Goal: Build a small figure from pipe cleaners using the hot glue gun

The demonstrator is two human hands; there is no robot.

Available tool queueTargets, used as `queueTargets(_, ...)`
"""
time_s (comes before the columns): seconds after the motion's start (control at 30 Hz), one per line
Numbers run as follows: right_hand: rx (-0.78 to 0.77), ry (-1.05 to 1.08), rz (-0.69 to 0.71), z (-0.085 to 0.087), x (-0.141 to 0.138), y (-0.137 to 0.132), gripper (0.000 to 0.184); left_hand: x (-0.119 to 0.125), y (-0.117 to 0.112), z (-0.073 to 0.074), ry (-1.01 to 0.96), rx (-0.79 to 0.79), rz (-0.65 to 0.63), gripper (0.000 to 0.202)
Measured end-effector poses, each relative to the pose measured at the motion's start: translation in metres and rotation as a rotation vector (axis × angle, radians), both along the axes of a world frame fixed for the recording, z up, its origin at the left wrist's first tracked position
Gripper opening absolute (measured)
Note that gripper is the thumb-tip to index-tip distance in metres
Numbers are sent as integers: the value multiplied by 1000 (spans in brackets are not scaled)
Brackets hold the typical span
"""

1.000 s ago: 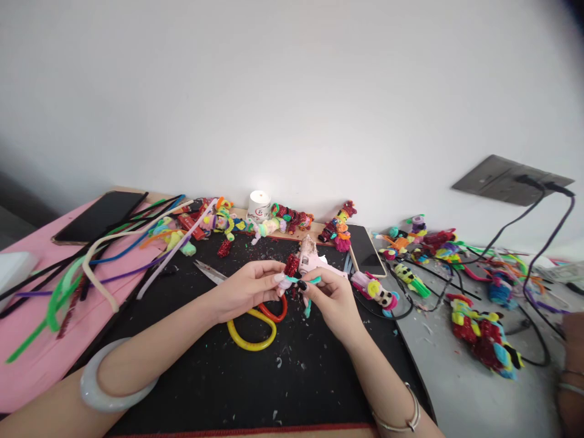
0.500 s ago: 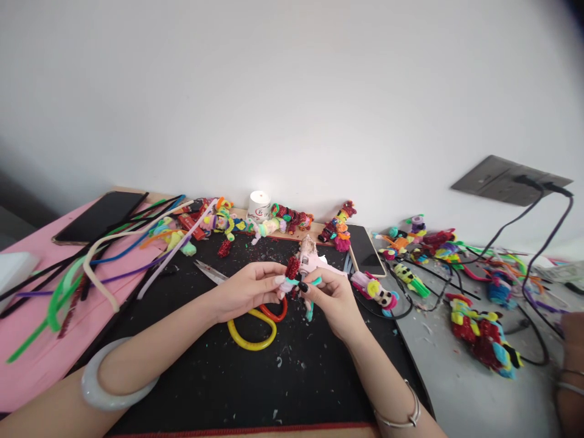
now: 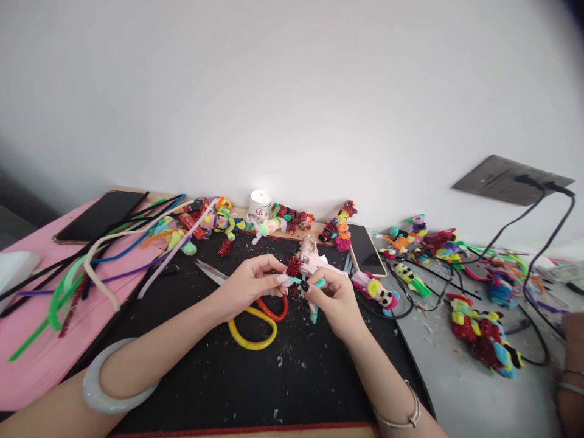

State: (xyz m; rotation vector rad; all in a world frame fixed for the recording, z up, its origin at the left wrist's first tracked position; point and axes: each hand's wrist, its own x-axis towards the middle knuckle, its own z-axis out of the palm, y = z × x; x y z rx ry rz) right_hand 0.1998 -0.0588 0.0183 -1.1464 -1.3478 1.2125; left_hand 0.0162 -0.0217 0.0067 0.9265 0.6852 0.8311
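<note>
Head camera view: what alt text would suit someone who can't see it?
A left hand and right hand pinch a small turquoise-and-lilac piece above a black mat, near scissors and a pink glue gun. Fuzzy stems lie at left; colorful figures lie along the back and right.

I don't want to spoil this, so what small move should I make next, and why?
I'd probably bend the turquoise strip gently toward the lilac piece with your right hand, letting your left hand steady that piece: the strip spans your two pinches, and a turquoise end sticks out beyond the right one.
</note>
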Motion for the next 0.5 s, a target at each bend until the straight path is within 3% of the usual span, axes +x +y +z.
queueTargets(0.5, -53, -19, 48, 3, 1, 0, 16, -2, 1, -2, 55, 26, -14, 24)
